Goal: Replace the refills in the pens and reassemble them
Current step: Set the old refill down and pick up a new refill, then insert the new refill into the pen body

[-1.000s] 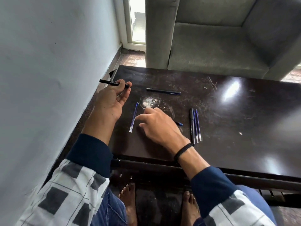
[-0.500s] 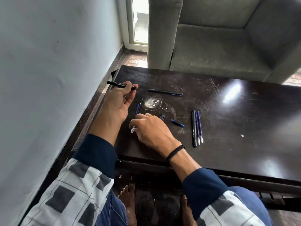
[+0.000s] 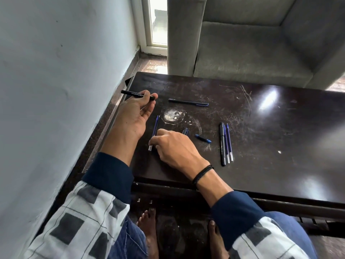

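On a dark table (image 3: 261,146), the left hand (image 3: 136,113) curls round a slim black pen barrel (image 3: 137,94); the right hand (image 3: 173,146) pinches two thin blue refills (image 3: 155,127). Two spare refills (image 3: 228,143) lie beside one black pen (image 3: 222,144); one dark pen (image 3: 188,102) lies beyond.

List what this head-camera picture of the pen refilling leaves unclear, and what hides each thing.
In the head view:
Whether the right hand pinches or only touches the blue refills: its back hides the fingertips.
The small dark part behind its knuckles: mostly covered by that hand.
Whether the black barrel in the left hand holds a refill: opaque.
The right end of the table: cut by the frame edge.
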